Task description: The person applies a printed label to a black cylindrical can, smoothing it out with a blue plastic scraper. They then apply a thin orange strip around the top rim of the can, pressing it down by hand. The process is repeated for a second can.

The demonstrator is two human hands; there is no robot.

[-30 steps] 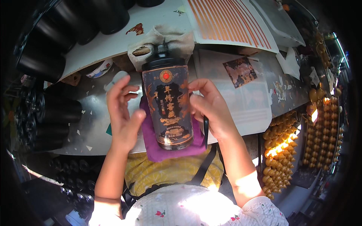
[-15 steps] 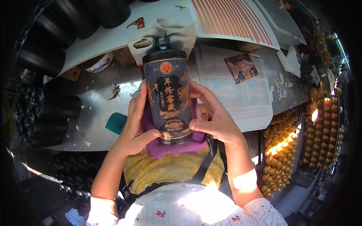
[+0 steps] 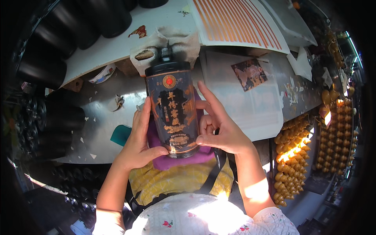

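A dark cylindrical bottle (image 3: 173,111) with gold and orange decoration and a red round emblem lies tilted in front of me, its neck pointing away. My left hand (image 3: 141,137) wraps its left side, thumb across the lower edge. On the other side, my right hand (image 3: 219,129) touches it with the thumb and curled fingers, while its index finger points up, off the surface. Under the bottle a purple cloth (image 3: 166,161) covers my lap. Beyond the neck sits a whitish crumpled cloth (image 3: 188,47) around a dark fitting; how the two meet is partly hidden.
A white sheet with orange strips (image 3: 239,25) lies on the far shelf. Below it, a dark printed label (image 3: 249,74) rests on translucent sheeting (image 3: 239,109). Black cylinders (image 3: 43,64) stand at left; a teal scraper-like piece (image 3: 120,135) is near my left hand. Gold bottle-shaped pieces (image 3: 290,168) fill the right.
The bottle appears slightly lower in view, along with the cloth and shelf. My right index finger has straightened and lifted away from the bottle's side. The left hand keeps its hold.
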